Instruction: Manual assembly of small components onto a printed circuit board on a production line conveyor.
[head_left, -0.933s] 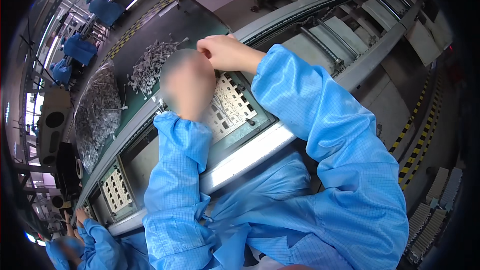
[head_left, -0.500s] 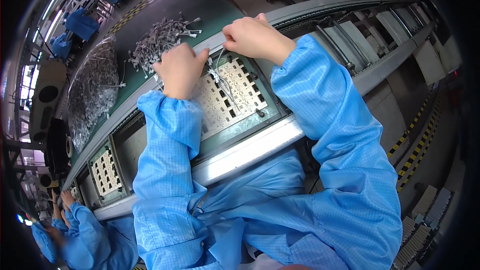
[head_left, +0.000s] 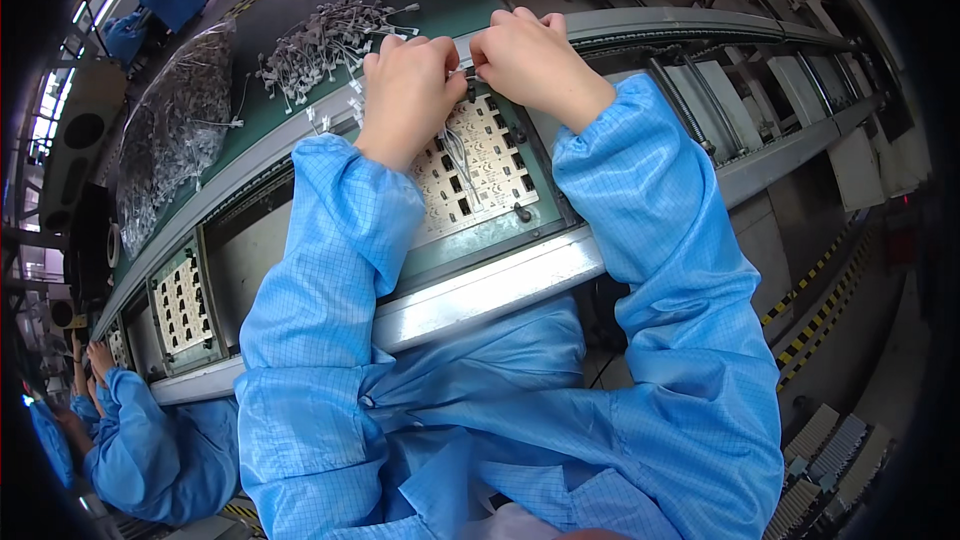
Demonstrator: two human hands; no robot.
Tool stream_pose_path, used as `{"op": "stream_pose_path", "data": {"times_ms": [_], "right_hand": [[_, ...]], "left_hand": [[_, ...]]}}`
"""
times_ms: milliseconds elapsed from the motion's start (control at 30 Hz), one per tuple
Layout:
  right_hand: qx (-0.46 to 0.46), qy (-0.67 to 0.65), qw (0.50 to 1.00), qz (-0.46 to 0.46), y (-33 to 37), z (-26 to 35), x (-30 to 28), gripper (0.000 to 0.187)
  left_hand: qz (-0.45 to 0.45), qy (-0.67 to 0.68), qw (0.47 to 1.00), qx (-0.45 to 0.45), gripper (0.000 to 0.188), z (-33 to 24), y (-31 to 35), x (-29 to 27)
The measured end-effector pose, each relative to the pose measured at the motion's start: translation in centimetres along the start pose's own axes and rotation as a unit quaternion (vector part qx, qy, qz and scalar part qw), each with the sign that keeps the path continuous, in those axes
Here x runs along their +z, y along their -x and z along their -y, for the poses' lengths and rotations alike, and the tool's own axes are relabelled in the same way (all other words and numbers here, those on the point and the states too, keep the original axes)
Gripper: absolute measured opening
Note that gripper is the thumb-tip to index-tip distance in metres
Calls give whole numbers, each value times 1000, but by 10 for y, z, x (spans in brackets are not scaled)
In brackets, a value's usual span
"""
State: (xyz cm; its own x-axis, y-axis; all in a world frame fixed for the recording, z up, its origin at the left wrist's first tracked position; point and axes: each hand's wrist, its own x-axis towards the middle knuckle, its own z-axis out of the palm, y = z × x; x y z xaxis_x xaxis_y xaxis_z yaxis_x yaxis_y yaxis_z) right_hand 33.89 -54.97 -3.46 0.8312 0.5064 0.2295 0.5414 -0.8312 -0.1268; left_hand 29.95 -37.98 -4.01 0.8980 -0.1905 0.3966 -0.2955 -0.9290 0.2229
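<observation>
My left hand (head_left: 408,100) and my right hand (head_left: 532,62) meet with fingertips pinched over the far edge of a pale circuit board panel (head_left: 492,176). A short bit of a thin white wire cable (head_left: 468,69) shows between them, both hands closed on it; its ends are hidden by the fingers. The panel has rows of black components and sits in a dark fixture (head_left: 500,232). More thin wire leads (head_left: 457,162) lie across the panel, next to my left wrist. Part of the panel is covered by my left hand and sleeve.
Beyond the rail (head_left: 330,112), a heap of white-ended wire cables (head_left: 325,45) lies on a green surface beside a clear plastic bag (head_left: 180,130) of cables. Another panel (head_left: 182,306) sits along the line to the left, near a co-worker in blue (head_left: 150,440). Conveyor rollers (head_left: 690,105) run right.
My left hand has moved right and closed its fingers next to my right hand. My right hand has shifted slightly right. The whole view has turned a little.
</observation>
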Motion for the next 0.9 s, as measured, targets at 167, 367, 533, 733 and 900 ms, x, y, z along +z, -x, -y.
{"op": "stream_pose_path", "data": {"times_ms": [167, 367, 533, 733, 900], "right_hand": [[4, 6, 1000, 29, -5, -1, 10, 11], [29, -20, 998, 46, -7, 0, 5, 11], [24, -53, 996, 73, -10, -1, -3, 16], [-6, -86, 988, 128, -12, -2, -18, 24], [-10, -112, 982, 153, -15, -3, -15, 31]], "left_hand": [[3, -27, 998, 63, 9, -1, 1, 5], [-25, -7, 994, 109, 11, 0, -1, 11], [-51, -37, 993, 101, 16, -2, 3, 18], [-11, 39, 998, 37, 19, 5, 3, 13], [-48, -53, 992, -103, 29, 29, -7, -31]]}}
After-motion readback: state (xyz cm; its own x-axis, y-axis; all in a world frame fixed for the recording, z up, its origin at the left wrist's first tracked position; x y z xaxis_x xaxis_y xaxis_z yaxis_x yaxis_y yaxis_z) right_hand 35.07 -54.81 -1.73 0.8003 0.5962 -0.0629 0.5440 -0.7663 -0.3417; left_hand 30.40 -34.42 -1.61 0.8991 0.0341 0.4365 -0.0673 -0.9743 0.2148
